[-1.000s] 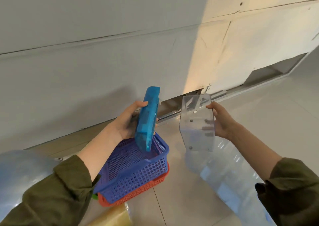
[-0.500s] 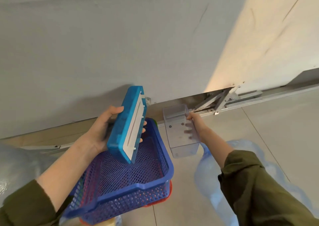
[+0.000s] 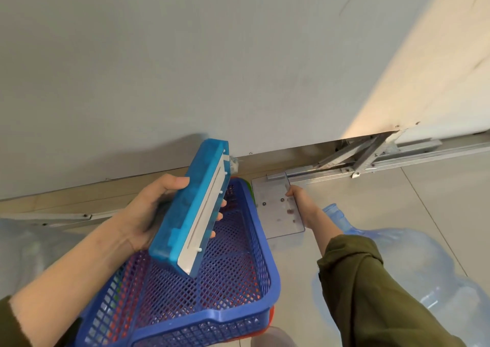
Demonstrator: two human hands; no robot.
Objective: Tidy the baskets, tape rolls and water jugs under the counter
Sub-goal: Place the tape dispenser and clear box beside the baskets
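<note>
My left hand (image 3: 148,211) grips a flat blue plastic case (image 3: 191,211) with a white strip along its edge, tilted on end above a blue mesh basket (image 3: 254,240). That basket is nested in an orange one (image 3: 271,317), of which only a corner shows. My right hand (image 3: 301,203) holds a clear plastic box (image 3: 275,206) low at the floor, just right of the baskets and close to the gap under the counter panel. A pale blue water jug (image 3: 413,267) lies on the floor at the right, under my right arm.
The grey counter panel (image 3: 212,68) fills the upper view. Metal rails and brackets (image 3: 366,158) run along its lower edge at the right. Another translucent jug (image 3: 21,243) is at the left edge. Tiled floor (image 3: 437,193) extends to the right.
My right hand has lowered the clear box from mid-air down to the floor beside the baskets. The blue case has turned so its white edge faces me. The view has tilted downward.
</note>
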